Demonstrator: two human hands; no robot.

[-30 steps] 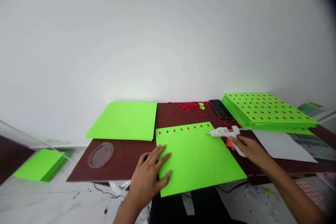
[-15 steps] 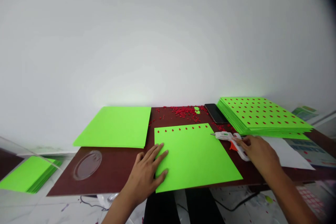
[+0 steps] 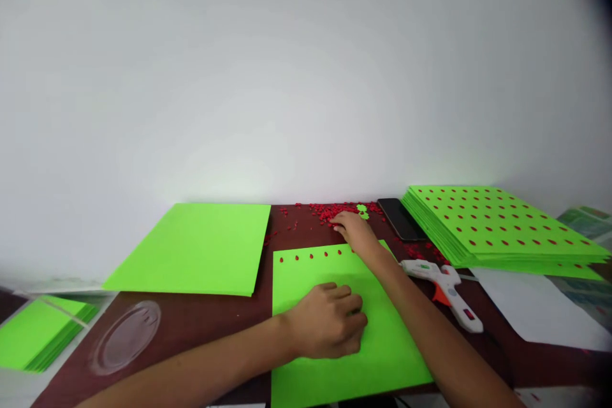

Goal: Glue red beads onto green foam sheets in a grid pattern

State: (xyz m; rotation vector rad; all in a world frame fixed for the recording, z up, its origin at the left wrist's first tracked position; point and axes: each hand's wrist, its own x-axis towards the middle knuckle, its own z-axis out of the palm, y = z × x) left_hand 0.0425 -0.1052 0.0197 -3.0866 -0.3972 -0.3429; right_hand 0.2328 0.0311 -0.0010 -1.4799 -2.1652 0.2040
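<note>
The green sheet [image 3: 387,344] lies on the brown table [image 3: 205,319], the left hand [image 3: 329,322] loosely fisted over it, the right hand [image 3: 354,231] bent at the red pieces [image 3: 325,211], its grip unclear.

Brown table [image 3: 215,315] | green sheets [image 3: 191,245] | red bits [image 3: 325,211] | phone [image 3: 400,218] | glue gun [image 3: 444,277] | clear disc [image 3: 128,335]

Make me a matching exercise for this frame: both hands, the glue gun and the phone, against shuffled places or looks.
1. Left hand
2. Right hand
3. Glue gun
4. Phone

A. White, with an orange trigger
B. At the scattered red pieces
C. Black, beside the dotted green stack
D. Fingers curled, over the front green sheet

Pairs: 1-D, 2-B, 3-A, 4-C
</note>
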